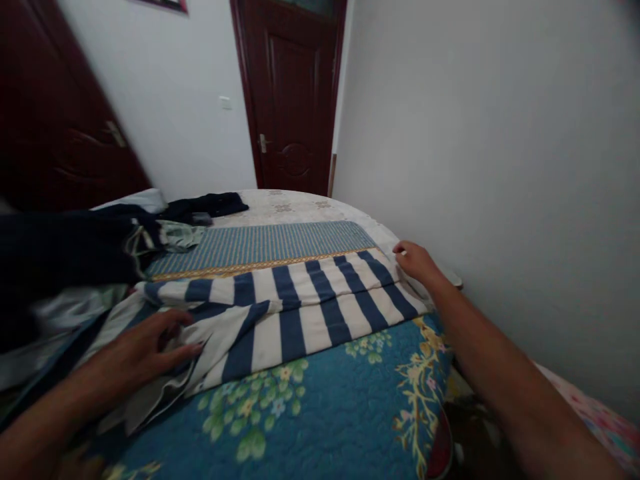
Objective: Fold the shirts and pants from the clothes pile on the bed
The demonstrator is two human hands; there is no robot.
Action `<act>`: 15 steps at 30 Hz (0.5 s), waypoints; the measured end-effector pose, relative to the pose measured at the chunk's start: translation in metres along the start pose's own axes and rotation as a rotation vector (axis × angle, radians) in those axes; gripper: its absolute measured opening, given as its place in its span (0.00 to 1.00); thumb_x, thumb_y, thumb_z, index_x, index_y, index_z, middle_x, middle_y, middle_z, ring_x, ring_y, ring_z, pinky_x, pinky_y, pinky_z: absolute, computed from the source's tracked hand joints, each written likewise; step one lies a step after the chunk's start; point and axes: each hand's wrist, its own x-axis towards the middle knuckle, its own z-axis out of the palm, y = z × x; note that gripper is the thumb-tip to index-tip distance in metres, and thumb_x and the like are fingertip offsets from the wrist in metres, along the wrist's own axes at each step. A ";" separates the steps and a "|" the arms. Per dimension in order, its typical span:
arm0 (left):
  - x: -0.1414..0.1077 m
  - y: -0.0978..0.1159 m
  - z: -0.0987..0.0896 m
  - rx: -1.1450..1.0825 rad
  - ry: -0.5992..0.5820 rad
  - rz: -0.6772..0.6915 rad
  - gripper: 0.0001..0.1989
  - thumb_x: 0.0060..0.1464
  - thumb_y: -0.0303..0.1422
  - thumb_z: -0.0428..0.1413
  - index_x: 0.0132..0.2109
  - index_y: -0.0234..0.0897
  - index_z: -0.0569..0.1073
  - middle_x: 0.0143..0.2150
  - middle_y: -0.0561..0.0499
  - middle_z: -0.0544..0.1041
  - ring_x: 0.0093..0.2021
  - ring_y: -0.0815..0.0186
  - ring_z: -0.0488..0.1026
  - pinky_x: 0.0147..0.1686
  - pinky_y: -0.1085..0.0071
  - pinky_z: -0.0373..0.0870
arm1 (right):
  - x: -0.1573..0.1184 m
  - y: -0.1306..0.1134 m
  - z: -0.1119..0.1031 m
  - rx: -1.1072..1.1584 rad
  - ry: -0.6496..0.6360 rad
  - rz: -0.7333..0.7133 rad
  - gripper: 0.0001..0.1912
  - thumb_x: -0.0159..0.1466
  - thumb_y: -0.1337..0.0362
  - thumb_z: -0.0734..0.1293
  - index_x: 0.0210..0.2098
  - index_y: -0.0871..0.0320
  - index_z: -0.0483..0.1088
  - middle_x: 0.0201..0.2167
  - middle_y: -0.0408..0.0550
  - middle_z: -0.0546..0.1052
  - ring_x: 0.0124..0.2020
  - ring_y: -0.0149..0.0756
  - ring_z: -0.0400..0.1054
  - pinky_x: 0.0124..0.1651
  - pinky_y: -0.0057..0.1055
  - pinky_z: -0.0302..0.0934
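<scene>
A blue-and-white striped cloth (pixel 320 300) lies spread across the bed, with a lengthwise fold and creases toward its left part. Over its left end is my left hand (pixel 163 343), thumb and fingers apart, with nothing visible gripped between them. At the cloth's far right corner, my right hand (pixel 415 260) has its fingers curled in a pinch; whatever they hold, if anything, is too small to make out.
A blue floral quilt (pixel 330 400) covers the near part of the bed. Dark clothes (pixel 65 253) and a pale green patterned cloth (pixel 181 236) are heaped at left. A grey wall (pixel 475 133) borders the right side.
</scene>
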 end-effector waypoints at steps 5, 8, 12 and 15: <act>-0.045 0.034 -0.027 -0.014 -0.242 0.126 0.34 0.43 0.52 0.68 0.57 0.46 0.77 0.58 0.46 0.78 0.58 0.48 0.74 0.57 0.61 0.69 | -0.049 0.001 0.021 -0.147 -0.177 -0.346 0.20 0.63 0.62 0.68 0.54 0.54 0.78 0.57 0.57 0.78 0.57 0.50 0.72 0.62 0.40 0.63; -0.054 0.036 -0.025 0.071 -0.186 0.133 0.21 0.50 0.43 0.63 0.50 0.44 0.79 0.52 0.46 0.79 0.52 0.52 0.76 0.51 0.63 0.70 | -0.058 -0.003 0.040 -0.321 -0.130 -0.400 0.19 0.64 0.65 0.66 0.53 0.54 0.79 0.58 0.58 0.78 0.57 0.53 0.72 0.58 0.44 0.65; -0.052 0.031 -0.018 0.061 -0.091 0.139 0.09 0.55 0.33 0.55 0.41 0.42 0.79 0.40 0.49 0.81 0.42 0.58 0.77 0.41 0.66 0.68 | -0.056 -0.010 0.049 -0.474 -0.049 -0.378 0.15 0.68 0.64 0.62 0.48 0.56 0.79 0.49 0.60 0.81 0.51 0.55 0.74 0.48 0.45 0.67; -0.046 0.021 -0.013 0.001 0.000 0.130 0.10 0.58 0.36 0.56 0.44 0.41 0.79 0.42 0.48 0.82 0.42 0.58 0.78 0.42 0.66 0.69 | -0.052 -0.010 0.048 -0.496 -0.005 -0.328 0.14 0.69 0.61 0.62 0.46 0.56 0.78 0.44 0.60 0.81 0.48 0.55 0.74 0.45 0.45 0.66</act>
